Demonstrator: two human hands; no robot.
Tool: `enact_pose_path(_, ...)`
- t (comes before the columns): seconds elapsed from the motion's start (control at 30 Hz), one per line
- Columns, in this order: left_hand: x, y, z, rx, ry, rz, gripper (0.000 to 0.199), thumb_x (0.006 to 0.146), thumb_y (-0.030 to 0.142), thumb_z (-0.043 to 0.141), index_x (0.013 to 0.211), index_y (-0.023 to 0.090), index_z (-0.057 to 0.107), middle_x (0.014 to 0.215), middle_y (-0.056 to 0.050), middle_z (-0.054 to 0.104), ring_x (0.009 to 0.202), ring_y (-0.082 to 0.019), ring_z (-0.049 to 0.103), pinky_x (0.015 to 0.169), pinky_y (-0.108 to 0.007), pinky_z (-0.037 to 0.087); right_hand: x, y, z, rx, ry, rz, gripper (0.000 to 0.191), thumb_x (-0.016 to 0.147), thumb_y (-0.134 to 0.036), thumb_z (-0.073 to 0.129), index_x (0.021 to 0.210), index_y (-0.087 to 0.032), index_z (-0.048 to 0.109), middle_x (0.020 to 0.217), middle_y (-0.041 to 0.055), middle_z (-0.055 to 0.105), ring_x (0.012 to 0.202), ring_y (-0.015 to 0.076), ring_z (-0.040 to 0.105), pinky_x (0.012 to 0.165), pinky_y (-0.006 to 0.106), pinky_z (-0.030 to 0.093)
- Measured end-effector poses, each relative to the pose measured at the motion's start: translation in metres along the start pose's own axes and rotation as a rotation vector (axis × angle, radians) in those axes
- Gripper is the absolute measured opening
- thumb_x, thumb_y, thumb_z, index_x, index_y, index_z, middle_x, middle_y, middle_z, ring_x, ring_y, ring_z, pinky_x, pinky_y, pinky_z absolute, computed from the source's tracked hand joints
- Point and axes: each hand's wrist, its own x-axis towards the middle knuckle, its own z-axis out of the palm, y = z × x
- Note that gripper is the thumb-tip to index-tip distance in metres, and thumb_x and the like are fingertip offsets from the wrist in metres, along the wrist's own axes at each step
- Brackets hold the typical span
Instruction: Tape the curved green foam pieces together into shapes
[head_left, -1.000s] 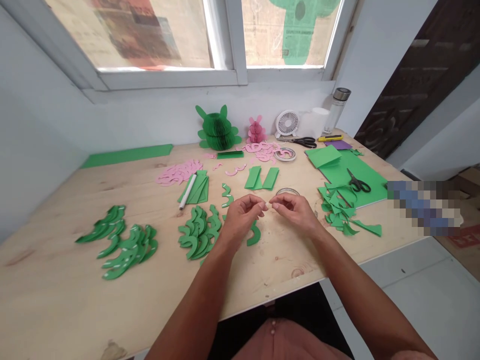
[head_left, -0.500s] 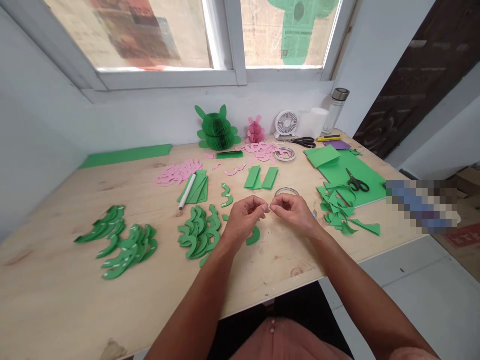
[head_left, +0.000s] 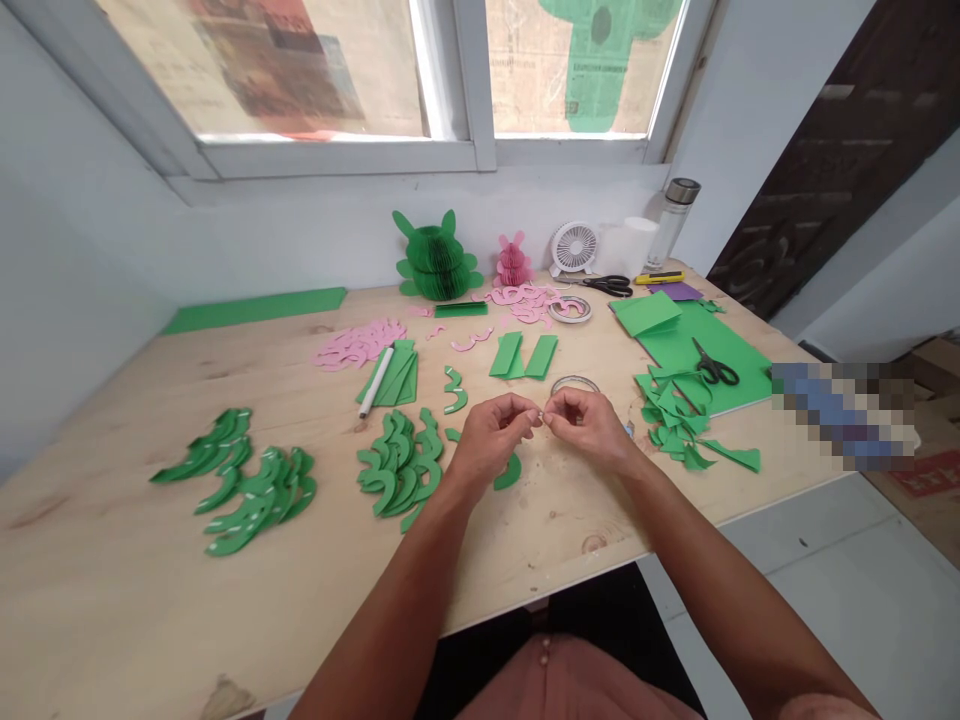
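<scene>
My left hand (head_left: 498, 430) and my right hand (head_left: 585, 422) are pinched together, fingertips nearly touching, over the middle of the table. A tiny whitish bit shows between the fingertips, too small to name. Behind my right hand lies a tape roll (head_left: 575, 383). A curved green paper piece (head_left: 509, 473) is partly hidden by my left hand. Left of that hand are a pile of wavy green pieces (head_left: 401, 470) and a single wavy green piece with white marks (head_left: 454, 390).
Green cutouts (head_left: 262, 500) lie at left, pink cutouts (head_left: 361, 344) behind them. Black scissors (head_left: 716, 366) and green scraps (head_left: 675, 415) are at right. Along the wall stand a green paper figure (head_left: 439, 262), a fan (head_left: 574, 247) and a bottle (head_left: 673, 225).
The view has shifted very slightly. Both hands keep their pinched pose, with the fingertips slightly closer together.
</scene>
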Motion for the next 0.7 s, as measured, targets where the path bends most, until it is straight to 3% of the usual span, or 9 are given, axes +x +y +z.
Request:
enact_pose_path(0.37,0.002,-0.003,-0.005,0.098,0.091,0.014,0.021,0.069,0.026,0.056,0.085,0.015,0.064,0.067,-0.001,0.064,0.057,-0.011,0.055,0.055,-0.023,0.043,0.001,0.002,0.000,-0.019,0.035,-0.034,0.008,0.071,-0.022,0.056,0.065,-0.018,0.058,0.055,-0.0029,0.050,0.049,0.0087,0.039,0.048,0.022,0.029)
enact_pose_path(0.57,0.004,-0.002,-0.026,0.628,0.263,0.108,0.019,0.075,0.027,0.051,0.086,0.019,0.064,0.077,-0.001,0.068,0.064,-0.014,0.059,0.060,-0.025,0.043,0.001,0.003,0.000,-0.016,0.097,-0.026,0.008,0.071,-0.024,0.057,0.066,-0.018,0.058,0.058,-0.0023,0.052,0.050,0.0088,0.038,0.049,0.023,0.028)
enact_pose_path(0.7,0.002,0.001,-0.032,0.879,0.240,0.099,0.019,0.078,0.023,0.047,0.085,0.020,0.064,0.083,-0.002,0.070,0.077,-0.018,0.062,0.066,-0.027,0.042,0.001,0.004,0.000,-0.013,0.111,-0.011,0.009,0.071,-0.025,0.057,0.065,-0.018,0.059,0.058,-0.0020,0.052,0.050,0.0090,0.039,0.049,0.023,0.028)
